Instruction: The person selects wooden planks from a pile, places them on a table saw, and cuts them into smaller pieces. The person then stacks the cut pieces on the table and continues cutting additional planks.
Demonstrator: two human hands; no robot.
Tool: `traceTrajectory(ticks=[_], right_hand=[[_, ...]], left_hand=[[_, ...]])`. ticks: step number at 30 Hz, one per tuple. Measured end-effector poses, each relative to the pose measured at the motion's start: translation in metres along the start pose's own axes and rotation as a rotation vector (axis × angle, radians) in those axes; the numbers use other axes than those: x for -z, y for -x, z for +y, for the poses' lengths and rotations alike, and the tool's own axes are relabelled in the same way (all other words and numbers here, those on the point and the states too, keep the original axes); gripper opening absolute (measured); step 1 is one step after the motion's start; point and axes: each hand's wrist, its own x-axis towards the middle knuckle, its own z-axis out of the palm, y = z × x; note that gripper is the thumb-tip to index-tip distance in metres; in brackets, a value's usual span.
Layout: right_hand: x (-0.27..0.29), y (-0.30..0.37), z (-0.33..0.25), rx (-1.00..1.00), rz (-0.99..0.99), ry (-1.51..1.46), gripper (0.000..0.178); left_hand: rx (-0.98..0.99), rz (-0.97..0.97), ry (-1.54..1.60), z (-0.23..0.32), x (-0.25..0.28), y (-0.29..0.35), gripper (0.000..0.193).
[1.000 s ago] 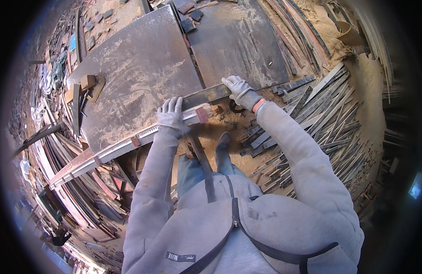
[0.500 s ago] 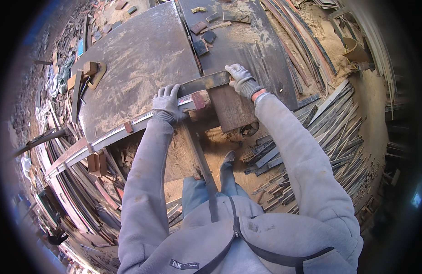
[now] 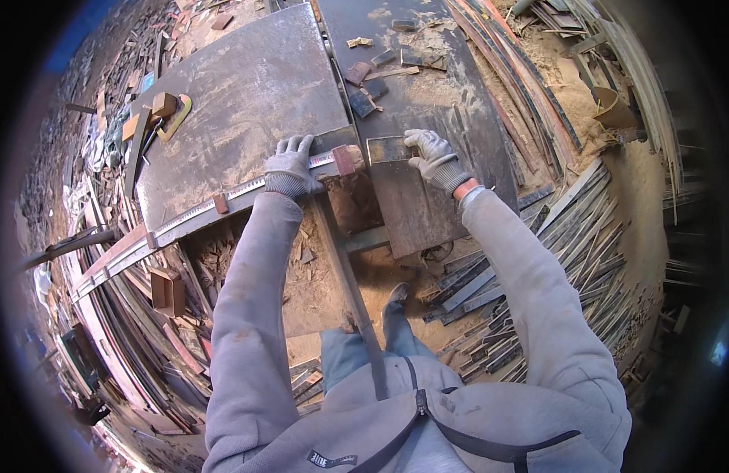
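My left hand, in a grey knit glove, lies with its fingers stretched forward over the guide rail, against a short dark piece of board on the metal saw table. The rail carries a measuring tape and ends beside a reddish-brown block. My right hand, gloved too, pinches the right end of a small wooden offcut between thumb and fingers. A gap separates the offcut from the left piece. Under the offcut is a brown metal plate.
Wood scraps lie on the table's far right part, beyond a long slot. A yellow-edged tool and wooden blocks sit at the far left. Piled wood strips cover the ground at right; a bar runs toward my waist.
The single board under both hands is now two pieces. My right hand has moved slightly right and nearer with the offcut; the brown plate has shifted right too. My left hand stays at the rail.
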Motion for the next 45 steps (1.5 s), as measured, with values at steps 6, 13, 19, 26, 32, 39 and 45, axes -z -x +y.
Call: traceTrajectory(ticks=[6,13,19,26,32,39,45], right_hand=[[-0.012,-0.076,0.009,0.064,0.009,-0.031,0.037],[-0.039,-0.159,0.01,0.091,-0.32,0.168,0.023],[-0.054,-0.154,0.018,0.131,-0.23,0.229,0.02],[-0.05,-0.152,0.019,0.093,-0.206,0.197,0.019],[-0.04,-0.134,-0.002,-0.087,-0.175,0.278,0.018],[0.129,-0.187,-0.081,-0.286,0.365,-0.919,0.046],[0.047,-0.187,-0.09,-0.178,-0.234,-0.09,0.018]], left_hand=[[-0.013,0.011,-0.014,-0.001,0.005,-0.003,0.105],[-0.066,0.095,0.038,-0.002,0.008,-0.006,0.101],[-0.073,0.106,0.069,-0.001,0.01,-0.006,0.098],[-0.08,0.112,0.066,0.002,0.007,-0.001,0.096],[-0.061,0.142,0.059,0.006,0.006,0.003,0.094],[-0.011,0.044,0.023,0.01,0.014,0.003,0.1],[0.001,-0.059,0.032,0.0,0.018,-0.009,0.123]])
